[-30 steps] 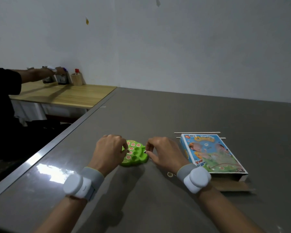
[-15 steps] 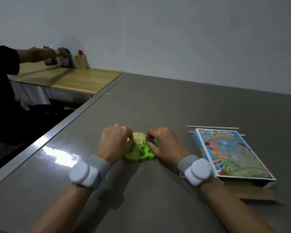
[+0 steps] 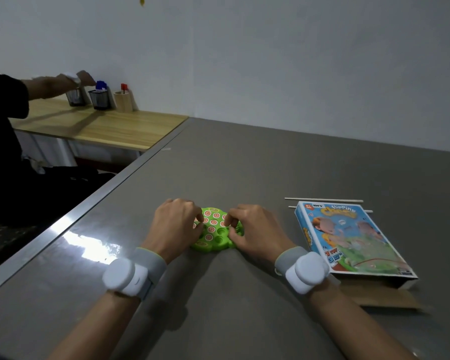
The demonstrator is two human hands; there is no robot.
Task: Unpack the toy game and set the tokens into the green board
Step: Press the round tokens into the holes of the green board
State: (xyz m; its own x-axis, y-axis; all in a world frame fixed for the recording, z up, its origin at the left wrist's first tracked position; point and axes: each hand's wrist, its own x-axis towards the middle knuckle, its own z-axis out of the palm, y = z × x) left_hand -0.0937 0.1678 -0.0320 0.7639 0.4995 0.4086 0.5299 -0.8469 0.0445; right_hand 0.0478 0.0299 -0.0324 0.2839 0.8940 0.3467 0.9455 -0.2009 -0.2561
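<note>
Grey table (image 3: 270, 165), green board (image 3: 213, 242), game box (image 3: 348, 237).

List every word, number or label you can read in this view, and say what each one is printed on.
"DIY": top edge of the blue cardboard toy game box.
"Flipping": box title, first line; the yellow word below is too blurred to read.
"TOY": lower left corner of the box; the neighbouring digits are unclear.
Round red-and-white tokens in the green plastic board: markings too small to read.
</note>
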